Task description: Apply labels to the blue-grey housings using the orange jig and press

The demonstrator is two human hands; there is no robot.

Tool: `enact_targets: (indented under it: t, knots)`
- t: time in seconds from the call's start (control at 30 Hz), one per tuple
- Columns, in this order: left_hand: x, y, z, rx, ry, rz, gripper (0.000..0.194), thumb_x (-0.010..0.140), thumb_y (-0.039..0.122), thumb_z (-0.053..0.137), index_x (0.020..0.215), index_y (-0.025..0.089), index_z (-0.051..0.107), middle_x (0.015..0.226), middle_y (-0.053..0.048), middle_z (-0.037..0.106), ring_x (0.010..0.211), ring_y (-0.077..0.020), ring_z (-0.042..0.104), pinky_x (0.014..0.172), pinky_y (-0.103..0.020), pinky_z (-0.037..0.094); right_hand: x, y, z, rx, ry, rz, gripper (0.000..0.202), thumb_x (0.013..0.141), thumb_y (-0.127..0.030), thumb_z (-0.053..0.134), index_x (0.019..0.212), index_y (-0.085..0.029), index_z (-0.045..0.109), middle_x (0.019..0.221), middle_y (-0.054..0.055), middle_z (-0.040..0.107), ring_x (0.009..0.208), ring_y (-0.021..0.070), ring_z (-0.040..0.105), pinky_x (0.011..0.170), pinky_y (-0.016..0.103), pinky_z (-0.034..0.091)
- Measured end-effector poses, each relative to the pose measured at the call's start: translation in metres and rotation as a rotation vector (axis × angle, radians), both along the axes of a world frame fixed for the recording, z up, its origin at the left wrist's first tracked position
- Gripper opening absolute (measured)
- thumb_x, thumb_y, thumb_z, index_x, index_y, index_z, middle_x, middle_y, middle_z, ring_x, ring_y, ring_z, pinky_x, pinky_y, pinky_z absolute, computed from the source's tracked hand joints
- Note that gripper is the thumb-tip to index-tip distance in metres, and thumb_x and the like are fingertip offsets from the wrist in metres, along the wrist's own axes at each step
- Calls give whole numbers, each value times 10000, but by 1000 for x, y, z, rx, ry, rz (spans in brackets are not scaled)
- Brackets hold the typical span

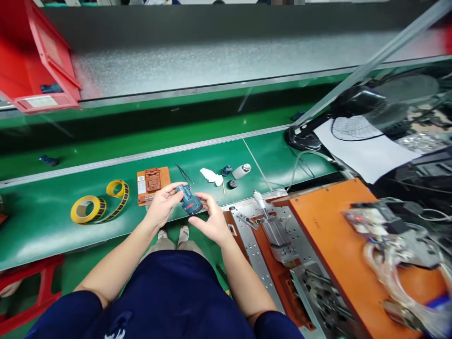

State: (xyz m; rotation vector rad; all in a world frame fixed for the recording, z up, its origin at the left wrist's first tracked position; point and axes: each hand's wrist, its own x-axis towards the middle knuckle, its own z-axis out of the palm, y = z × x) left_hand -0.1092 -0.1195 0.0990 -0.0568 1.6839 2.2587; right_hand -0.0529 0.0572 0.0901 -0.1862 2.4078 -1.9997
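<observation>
A small dark teal device (189, 200) with a red mark is held between both hands, above the near edge of the green bench (197, 157). My left hand (162, 205) pinches its upper left end with thumb and fingers. My right hand (211, 219) curves around its lower right end, fingers and thumb touching it. Beyond my left hand lies an orange fixture block (153, 183), with black tweezers (184, 173) beside it. Farther right are a crumpled white paper (211, 176), a dark small part (226, 170), a black round cap (232, 184) and a whitish bottle (242, 171).
A yellow label roll (86, 210) lies on the left. Another dark teal part (48, 160) is on the belt behind. A metal press fixture (277, 233) and orange board (328, 235) stand at right, near a black fan (358, 101). A red bin (52, 56) sits upper left.
</observation>
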Motion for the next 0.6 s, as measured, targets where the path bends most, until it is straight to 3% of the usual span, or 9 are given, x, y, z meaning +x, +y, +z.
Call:
enact_targets:
  t: [0.1, 0.2, 0.3, 0.43, 0.53, 0.6]
  knots:
    - [5, 17, 16, 4, 70, -18, 423, 771, 349, 805, 1146, 174, 717, 1098, -106, 750, 1031, -220, 670, 917, -321, 510, 3, 9, 9, -263, -158, 40, 388, 875, -466, 627, 1154, -214, 534, 975, 44, 673, 742, 157, 656, 641, 302, 569]
    - [9, 27, 29, -27, 124, -32, 411, 763, 345, 811, 1131, 182, 729, 1117, -107, 747, 1047, -230, 669, 932, -334, 504, 4, 11, 15, -416, -291, 45, 325, 876, -512, 616, 989, -223, 517, 694, -50, 584, 492, 78, 484, 436, 187, 376]
    - [9, 31, 36, -60, 154, -52, 415, 744, 353, 822, 1113, 182, 739, 1143, -112, 739, 1054, -246, 666, 929, -351, 506, 5, 10, 22, -530, -313, -10, 312, 858, -497, 637, 879, -225, 485, 622, -80, 490, 456, 42, 350, 414, 155, 231]
    - [5, 33, 38, -25, 167, -88, 414, 746, 364, 815, 1111, 188, 731, 1086, -101, 745, 1030, -241, 666, 897, -345, 511, 6, 3, 33, -690, -347, -74, 355, 853, -522, 637, 831, -228, 439, 614, -77, 455, 443, 33, 291, 407, 155, 141]
    - [1, 39, 38, -28, 229, -81, 346, 803, 397, 757, 1086, 203, 711, 942, -54, 729, 889, -184, 645, 787, -283, 502, 5, -6, 41, -842, -476, 3, 381, 877, -593, 574, 900, -232, 457, 563, -67, 486, 419, 37, 240, 396, 153, 113]
    - [-1, 44, 39, -57, 282, -23, 256, 834, 427, 711, 955, 202, 694, 806, -5, 660, 748, -139, 575, 692, -242, 461, 4, -14, 46, -955, -561, 90, 432, 887, -647, 521, 950, -221, 482, 533, -67, 482, 412, 37, 198, 385, 151, 106]
